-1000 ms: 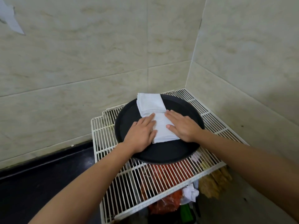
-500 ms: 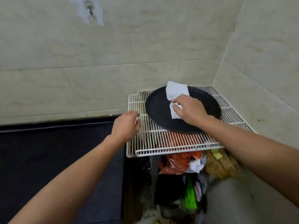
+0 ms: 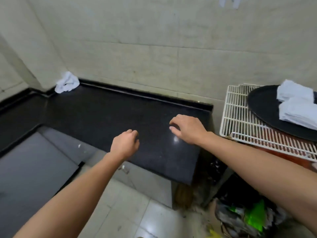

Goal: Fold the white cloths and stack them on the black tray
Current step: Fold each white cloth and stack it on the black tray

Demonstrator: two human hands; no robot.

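counter: 1 long black polished stone countertop [image 3: 106, 121], runs along the tiled wall, both hands over its right half
rack: 1 white wire rack [image 3: 240, 117], just right of the counter end, carries the tray; red and dark clutter shows through the wires, too blurred to identify
tray: 1 round black plastic tray [image 3: 262, 103] on the rack, cut by the right frame edge
tray contents: 2 folded white cloths, far one [image 3: 295, 92] and near one [image 3: 298, 112], edges touching or overlapping, can't tell which
right hand [image 3: 188, 128]: palm down over the counter, fingers bent and slightly apart, holding nothing; contact with the stone can't tell
left hand [image 3: 126, 145]: over the counter's front edge, fingers loosely curled together, holding nothing
loose cloth: 1 crumpled white cloth [image 3: 67, 82], unfolded, far left corner of the counter against the wall, well apart from both hands and the tray
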